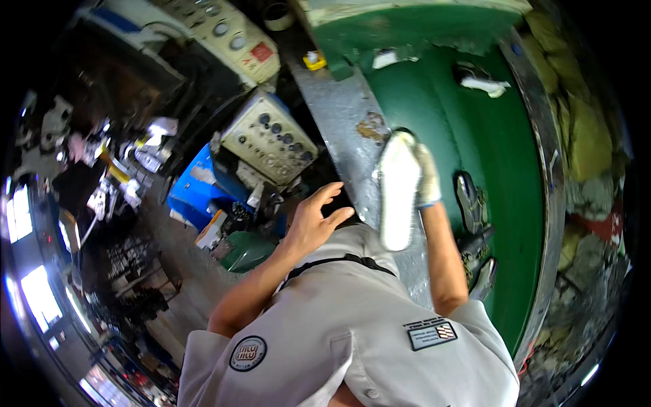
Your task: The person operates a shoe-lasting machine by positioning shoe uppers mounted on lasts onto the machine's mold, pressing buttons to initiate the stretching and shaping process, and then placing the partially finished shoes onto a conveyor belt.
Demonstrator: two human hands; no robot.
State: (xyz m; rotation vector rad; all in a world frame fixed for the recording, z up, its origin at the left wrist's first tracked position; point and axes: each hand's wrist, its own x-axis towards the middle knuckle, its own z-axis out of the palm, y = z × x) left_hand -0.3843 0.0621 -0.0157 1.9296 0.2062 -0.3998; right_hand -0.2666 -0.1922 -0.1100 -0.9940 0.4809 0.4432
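My right hand [428,178], in a whitish work glove with a blue cuff, grips a shoe [399,200] along its right side. The shoe's long white sole faces up and hides most of its upper. It is held over the metal edge [346,129] of a green conveyor belt [441,129]. My bare left hand [317,220] hangs in front of my waist, apart from the shoe. Its fingers are slightly curved, the thumb stands away from them, and nothing is in it.
Several dark shoes [469,203] lie on the belt to the right, and a dark shoe with a white sole [480,80] lies farther off. A control panel [270,139] with knobs and a blue bin [200,180] stand left. Yellowish sacks [588,139] line the far right.
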